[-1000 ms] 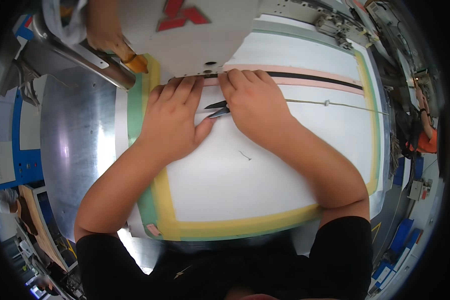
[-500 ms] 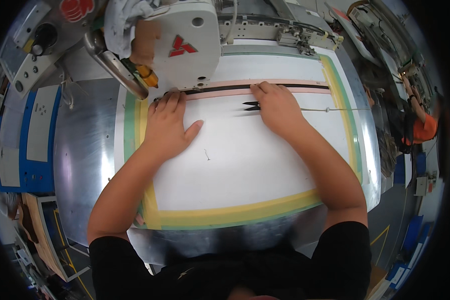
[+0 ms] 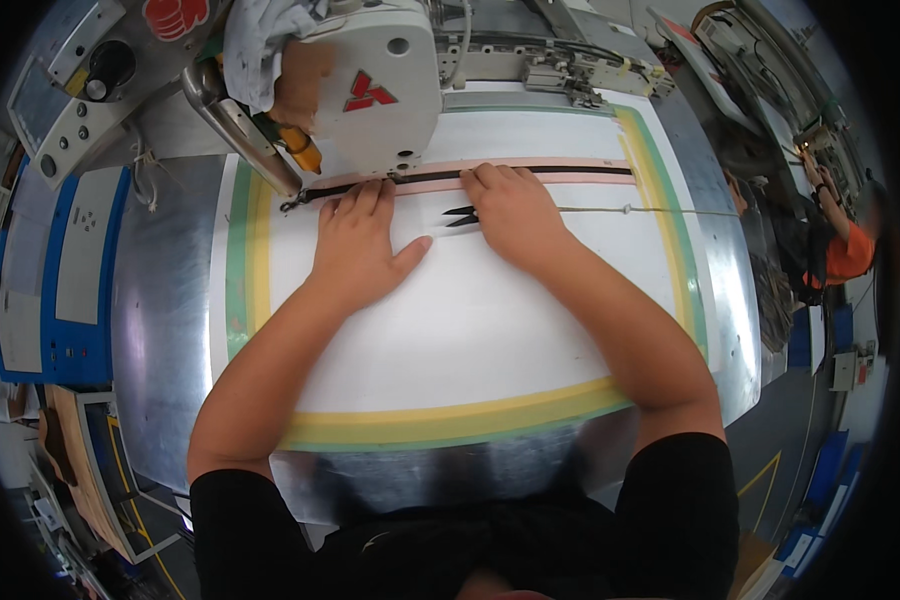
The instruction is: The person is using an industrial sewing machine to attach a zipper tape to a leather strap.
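Observation:
My left hand point(image 3: 360, 250) lies with fingertips on a pink band point(image 3: 580, 180) carrying a black strip point(image 3: 590, 171), its thumb spread out on the white taped board point(image 3: 430, 350). My right hand point(image 3: 520, 225) holds black snips point(image 3: 460, 213) with open blades pointing left, while its fingertips rest on the strip. A small metal piece point(image 3: 288, 205) is at the strip's left end, beyond my left fingers. A thin cord point(image 3: 690, 211) with a small pale bead runs rightward from beside my right hand.
A white machine head point(image 3: 380, 120) and steel tube point(image 3: 260, 160) stand over the board's back left, a rail mechanism point(image 3: 560, 80) behind. A blue-edged box point(image 3: 50, 350) sits left of the metal table point(image 3: 160, 300). A co-worker in orange point(image 3: 845, 255) is at far right.
The board and strip have shifted left since half a second ago, uncovering the strip's left end. My hands are closer together. Over the last second the camera's view has pulled back.

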A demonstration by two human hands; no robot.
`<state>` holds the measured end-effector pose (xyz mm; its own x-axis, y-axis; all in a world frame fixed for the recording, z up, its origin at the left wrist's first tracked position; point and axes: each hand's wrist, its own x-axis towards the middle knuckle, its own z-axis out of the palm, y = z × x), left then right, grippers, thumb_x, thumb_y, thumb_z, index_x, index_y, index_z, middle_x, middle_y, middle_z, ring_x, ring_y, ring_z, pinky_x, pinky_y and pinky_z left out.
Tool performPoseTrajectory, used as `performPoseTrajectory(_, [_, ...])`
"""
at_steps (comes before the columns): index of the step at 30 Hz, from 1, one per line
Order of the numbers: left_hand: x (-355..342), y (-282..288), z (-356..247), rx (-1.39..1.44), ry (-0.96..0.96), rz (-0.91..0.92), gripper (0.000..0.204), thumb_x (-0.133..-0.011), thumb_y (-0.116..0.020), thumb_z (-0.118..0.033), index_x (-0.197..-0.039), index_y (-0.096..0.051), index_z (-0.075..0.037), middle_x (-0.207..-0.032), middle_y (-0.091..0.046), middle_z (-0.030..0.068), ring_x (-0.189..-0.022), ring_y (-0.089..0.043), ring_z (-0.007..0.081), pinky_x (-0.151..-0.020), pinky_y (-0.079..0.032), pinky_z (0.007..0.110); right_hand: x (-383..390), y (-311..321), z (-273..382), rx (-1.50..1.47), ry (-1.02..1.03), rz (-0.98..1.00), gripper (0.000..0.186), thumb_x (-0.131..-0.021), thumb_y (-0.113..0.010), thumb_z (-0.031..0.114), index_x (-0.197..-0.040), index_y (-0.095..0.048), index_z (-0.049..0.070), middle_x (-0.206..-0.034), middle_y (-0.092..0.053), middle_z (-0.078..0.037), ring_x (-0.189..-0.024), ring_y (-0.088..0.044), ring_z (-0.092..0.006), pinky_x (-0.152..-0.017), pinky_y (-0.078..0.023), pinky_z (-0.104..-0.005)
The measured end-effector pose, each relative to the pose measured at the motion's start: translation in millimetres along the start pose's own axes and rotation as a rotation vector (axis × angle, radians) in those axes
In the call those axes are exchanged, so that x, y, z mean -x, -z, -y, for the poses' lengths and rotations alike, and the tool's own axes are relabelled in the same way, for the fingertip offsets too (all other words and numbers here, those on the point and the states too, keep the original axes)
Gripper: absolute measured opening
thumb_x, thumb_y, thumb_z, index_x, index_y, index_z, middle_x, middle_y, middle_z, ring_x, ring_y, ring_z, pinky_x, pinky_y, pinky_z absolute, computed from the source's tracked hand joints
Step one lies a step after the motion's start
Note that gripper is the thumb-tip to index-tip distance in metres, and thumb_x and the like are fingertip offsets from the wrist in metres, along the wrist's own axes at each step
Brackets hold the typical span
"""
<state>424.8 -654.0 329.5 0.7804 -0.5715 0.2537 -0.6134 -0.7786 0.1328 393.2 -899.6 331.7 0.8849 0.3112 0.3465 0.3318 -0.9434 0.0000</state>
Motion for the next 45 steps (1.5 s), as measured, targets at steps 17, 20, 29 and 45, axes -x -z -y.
performPoseTrajectory(17, [3.4,15.7,-12.1,-0.054,0.061,0.041,0.080,-0.093,-0.071,-0.051,-0.152,-0.052,0.000,-0.156,-0.051,0.0213,-0.144,-0.046,0.0402,-0.122,-0.029,0.053,52.5,26.6,-59.0,0.026,-0.103,0.044,0.045,-0.093,-0.053,0.003,-0.137,-0.064,0.000,-0.127,-0.066,-0.013,-0.120,-0.064,-0.0295,-0.104,-0.047,-0.0434])
performPoseTrajectory(20, [3.1,19.2,-17.1,-0.042,0.048,0.021,0.080,-0.093,-0.071,-0.051,-0.152,-0.052,0.000,-0.156,-0.050,0.0215,-0.144,-0.046,0.0401,-0.122,-0.029,0.053,64.5,42.1,-78.9,0.027,-0.163,0.043,0.041,-0.095,-0.054,0.002,-0.133,-0.066,0.000,-0.124,-0.068,-0.013,-0.123,-0.063,-0.0292,-0.102,-0.048,-0.0436])
performPoseTrajectory(29, [-6.1,19.0,-35.3,-0.039,0.019,0.010,0.083,-0.093,-0.071,-0.052,-0.152,-0.051,0.003,-0.156,-0.050,0.0225,-0.143,-0.047,0.0408,-0.119,-0.032,0.052,60.6,36.1,-76.1,0.040,-0.068,-0.018,0.039,-0.092,-0.056,0.001,-0.129,-0.065,-0.002,-0.118,-0.068,-0.014,-0.120,-0.064,-0.0304,-0.102,-0.048,-0.0428])
performPoseTrajectory(45, [-13.7,27.4,-68.2,-0.017,0.045,0.059,0.080,-0.093,-0.071,-0.052,-0.150,-0.053,0.002,-0.156,-0.050,0.0220,-0.144,-0.047,0.0418,-0.120,-0.034,0.052,50.0,43.5,-54.9,0.001,0.026,-0.026,0.038,-0.090,-0.058,0.003,-0.126,-0.066,-0.003,-0.113,-0.067,-0.013,-0.115,-0.064,-0.0304,-0.101,-0.049,-0.0426])
